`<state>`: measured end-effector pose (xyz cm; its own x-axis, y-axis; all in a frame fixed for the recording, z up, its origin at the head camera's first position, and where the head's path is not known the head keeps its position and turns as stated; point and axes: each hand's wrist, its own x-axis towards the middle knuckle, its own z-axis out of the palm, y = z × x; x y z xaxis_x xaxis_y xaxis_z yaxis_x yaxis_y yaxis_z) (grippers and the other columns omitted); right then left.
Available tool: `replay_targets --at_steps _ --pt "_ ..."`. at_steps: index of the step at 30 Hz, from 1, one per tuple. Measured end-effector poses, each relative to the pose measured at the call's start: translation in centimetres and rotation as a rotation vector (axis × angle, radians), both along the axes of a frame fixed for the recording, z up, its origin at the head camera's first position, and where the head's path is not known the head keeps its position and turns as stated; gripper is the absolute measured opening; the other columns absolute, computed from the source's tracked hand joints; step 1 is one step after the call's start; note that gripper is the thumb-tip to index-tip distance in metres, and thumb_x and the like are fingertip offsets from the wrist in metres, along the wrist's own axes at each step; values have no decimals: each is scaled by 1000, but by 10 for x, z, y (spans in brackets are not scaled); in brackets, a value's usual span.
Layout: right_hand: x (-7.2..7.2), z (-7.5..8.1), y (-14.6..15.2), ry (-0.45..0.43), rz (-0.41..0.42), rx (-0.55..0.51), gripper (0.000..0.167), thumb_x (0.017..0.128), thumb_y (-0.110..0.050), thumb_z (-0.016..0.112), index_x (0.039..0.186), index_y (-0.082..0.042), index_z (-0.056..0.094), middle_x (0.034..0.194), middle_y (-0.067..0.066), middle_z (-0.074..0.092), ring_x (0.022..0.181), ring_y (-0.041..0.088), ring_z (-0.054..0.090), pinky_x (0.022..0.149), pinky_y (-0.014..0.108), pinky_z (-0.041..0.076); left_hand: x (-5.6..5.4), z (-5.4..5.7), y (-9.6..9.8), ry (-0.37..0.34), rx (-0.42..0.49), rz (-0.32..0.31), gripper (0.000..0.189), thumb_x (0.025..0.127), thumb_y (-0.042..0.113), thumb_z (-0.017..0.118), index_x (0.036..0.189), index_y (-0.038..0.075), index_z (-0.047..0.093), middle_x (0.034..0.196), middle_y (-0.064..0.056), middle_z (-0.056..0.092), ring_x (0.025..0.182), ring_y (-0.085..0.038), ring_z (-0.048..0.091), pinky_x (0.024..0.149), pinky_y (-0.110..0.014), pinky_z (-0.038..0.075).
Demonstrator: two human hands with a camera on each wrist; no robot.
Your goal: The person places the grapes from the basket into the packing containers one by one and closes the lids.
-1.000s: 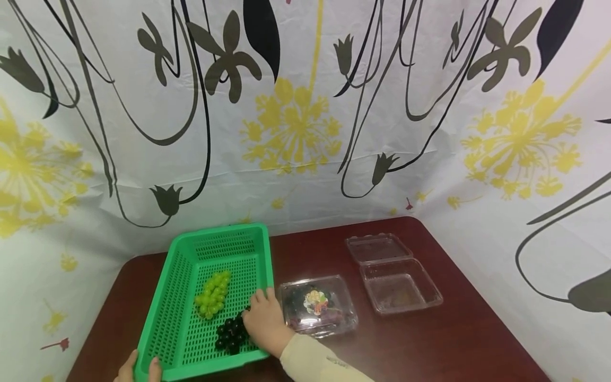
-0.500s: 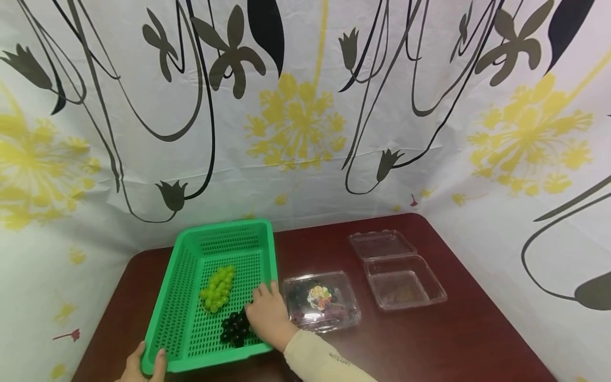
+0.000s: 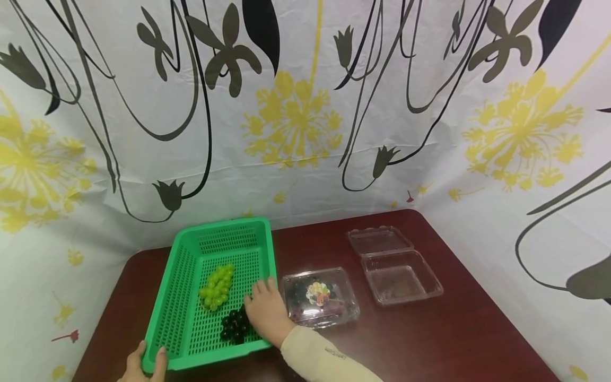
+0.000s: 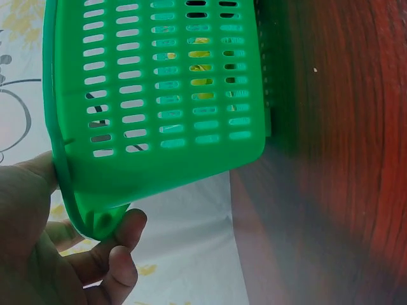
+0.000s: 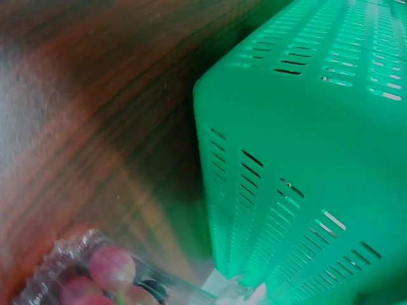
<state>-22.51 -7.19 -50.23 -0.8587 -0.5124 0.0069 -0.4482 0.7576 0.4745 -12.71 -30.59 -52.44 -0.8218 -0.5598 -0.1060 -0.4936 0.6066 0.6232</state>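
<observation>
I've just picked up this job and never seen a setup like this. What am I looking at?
No machine: these are a person's bare hands. One picture is from a head camera looking down; the others are from wrist cameras.

On the table is a green plastic basket with green grapes and black grapes. To its right are a closed clear container of grapes and an open one.

The left hand grips the basket's corner. The right hand is at the black grapes; its hold is unclear.
</observation>
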Motion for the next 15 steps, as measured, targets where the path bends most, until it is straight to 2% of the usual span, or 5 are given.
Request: replay_targets --at_steps 5,11,14,15 --pt "-2 -2 -3 8 28 173 52 87 -55 61 136 -44 46 141 -10 49 130 15 41 115 38 26 -1 -2 1 19 45 10 93 91 68 33 142 -10 34 86 -34 64 51 -22 58 44 -35 42" --pt "-8 -4 -10 18 41 221 57 88 -55 60 140 -44 40 144 -12 45 133 13 39 116 38 24 -4 -1 -6 -35 9 -27 89 93 64 35 141 -11 35 110 -41 56 65 -37 61 52 -43 47" --pt "-9 -5 -12 15 49 239 57 89 -55 59 141 -44 37 145 -11 44 134 13 38 117 39 23 -4 0 -8 -52 18 -40 92 92 67 33 142 -11 33 112 -42 54 68 -39 61 53 -44 48" --pt "-9 -6 -12 13 51 242 56 89 -55 59 140 -44 38 144 -12 44 134 13 38 117 39 23 -4 0 -8 -53 33 -40 94 91 68 33 143 -10 31 107 -42 56 65 -37 61 52 -43 47"
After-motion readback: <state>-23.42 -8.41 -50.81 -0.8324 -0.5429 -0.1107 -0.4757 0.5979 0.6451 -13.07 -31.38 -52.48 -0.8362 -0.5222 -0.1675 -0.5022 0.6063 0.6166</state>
